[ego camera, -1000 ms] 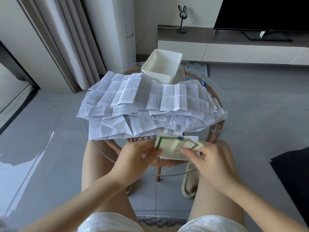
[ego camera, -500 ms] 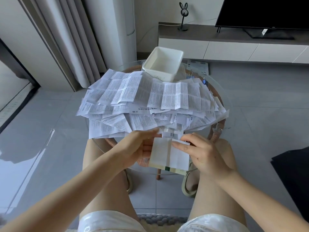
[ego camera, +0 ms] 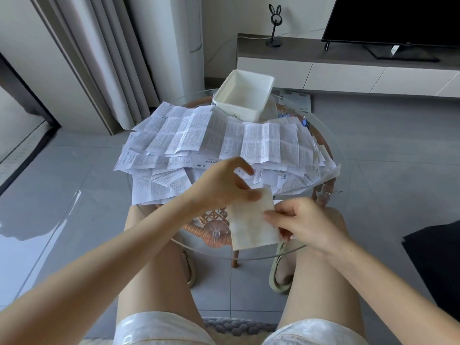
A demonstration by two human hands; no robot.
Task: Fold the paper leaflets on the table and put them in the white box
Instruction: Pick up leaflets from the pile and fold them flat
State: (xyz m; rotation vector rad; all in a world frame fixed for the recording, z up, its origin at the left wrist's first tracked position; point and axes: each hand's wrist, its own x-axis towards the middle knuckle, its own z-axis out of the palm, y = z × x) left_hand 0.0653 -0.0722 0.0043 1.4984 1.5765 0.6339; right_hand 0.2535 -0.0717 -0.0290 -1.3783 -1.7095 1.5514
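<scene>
the folded leaflet (ego camera: 251, 226) is held over the desk's (ego camera: 194, 236) near edge, far corner pinched by the left hand (ego camera: 219, 186), right edge by the right hand (ego camera: 306, 225); light, limp, likely best gripped at edges.

The white box (ego camera: 234, 108) stands open at the far edge of the glass table (ego camera: 199, 245). On the near side of the box, touching its front wall, spreads the heap of unfolded leaflets (ego camera: 224, 140). Nearer again from the box, past the heap, I hold a folded leaflet (ego camera: 251, 225). My left hand (ego camera: 219, 185) pinches its upper corner and my right hand (ego camera: 303, 222) pinches its right edge.
</scene>
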